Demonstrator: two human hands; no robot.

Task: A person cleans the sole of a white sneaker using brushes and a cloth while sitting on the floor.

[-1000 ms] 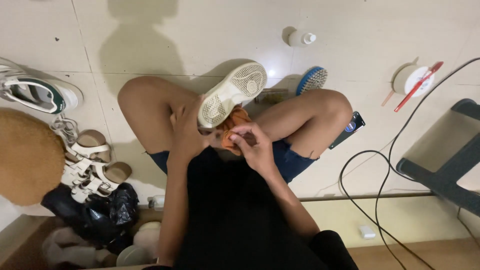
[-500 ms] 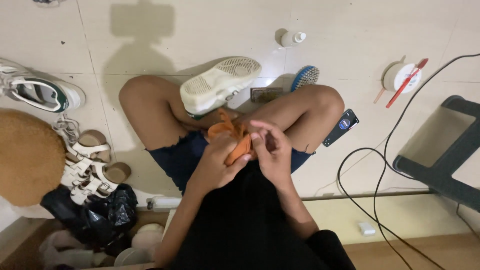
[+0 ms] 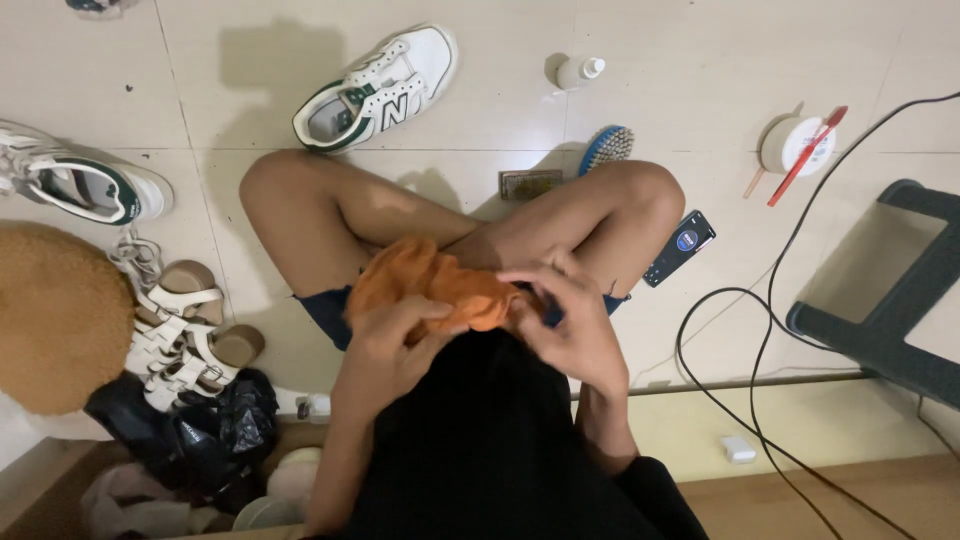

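Orange cloth (image 3: 432, 285) is bunched over the lap between the crossed legs; it is gripped from the left by the left hand (image 3: 385, 345), fingers curled shut around its fabric; its right end is pinched by the right hand (image 3: 572, 325); a white sneaker (image 3: 378, 88) is seen lying on the floor (image 3: 700, 60) at the far side, well apart from both hands; a blue brush (image 3: 607, 148) lies just beyond the right knee.

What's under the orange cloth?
The orange cloth lies bunched over the person's lap and crossed legs. The left hand grips it from below and the right hand pinches its edge. Anything wrapped inside is hidden.
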